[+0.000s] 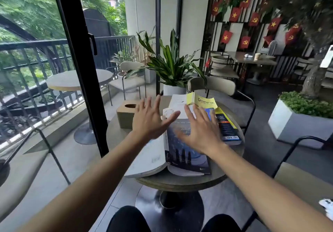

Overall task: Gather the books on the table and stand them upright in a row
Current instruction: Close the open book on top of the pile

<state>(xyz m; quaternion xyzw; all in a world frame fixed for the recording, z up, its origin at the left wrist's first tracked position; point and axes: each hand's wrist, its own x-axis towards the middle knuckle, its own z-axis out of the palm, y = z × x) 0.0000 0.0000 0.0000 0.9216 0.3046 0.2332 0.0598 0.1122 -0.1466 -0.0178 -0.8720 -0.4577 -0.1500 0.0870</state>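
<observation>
Several books lie flat on a small round table (182,182). A white book (149,157) overhangs the near left edge. Next to it lies a dark blue book (187,157) with a night-sky cover. A black and yellow book (227,126) lies at the right, and a yellow-covered book (202,100) rests open at the back on white pages. My left hand (150,119) hovers over the table's left part, fingers spread, holding nothing. My right hand (199,130) hovers over the blue book, fingers apart and empty.
A wooden tissue box (126,113) stands at the table's back left. A potted plant (173,66) and a beige chair (212,86) are behind the table. A glass door frame (84,66) runs along the left. Another chair (306,183) is at my right.
</observation>
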